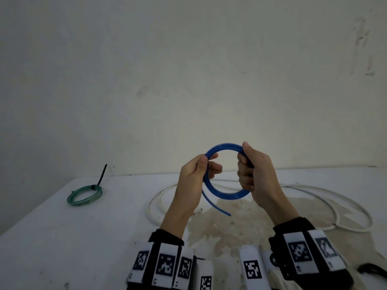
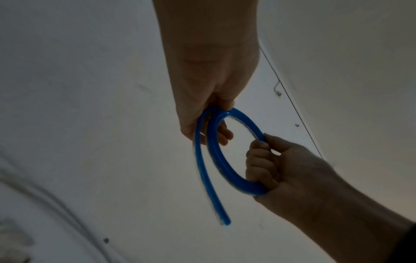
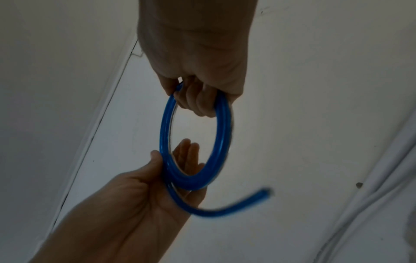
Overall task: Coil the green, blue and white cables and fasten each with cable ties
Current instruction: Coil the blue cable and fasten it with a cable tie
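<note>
I hold the blue cable [image 1: 225,194] wound into a ring above the table, upright between both hands. My left hand [image 1: 202,170] pinches the ring's left side [image 2: 203,115] between thumb and fingers. My right hand [image 1: 250,170] grips the ring's right side [image 3: 221,106] with curled fingers. A loose blue tail [image 1: 215,207] hangs down from the left hand's side. The green cable [image 1: 84,195] lies coiled at the table's left, bound by a black cable tie [image 1: 101,176] whose tail sticks up. The white cable [image 1: 326,197] sprawls loose across the table behind my hands.
The white table [image 1: 62,237] meets a pale wall at its far edge. A brownish stain [image 1: 240,225] marks the surface under my hands. A black object [image 1: 372,271] shows at the lower right corner. Marker bands wrap both wrists.
</note>
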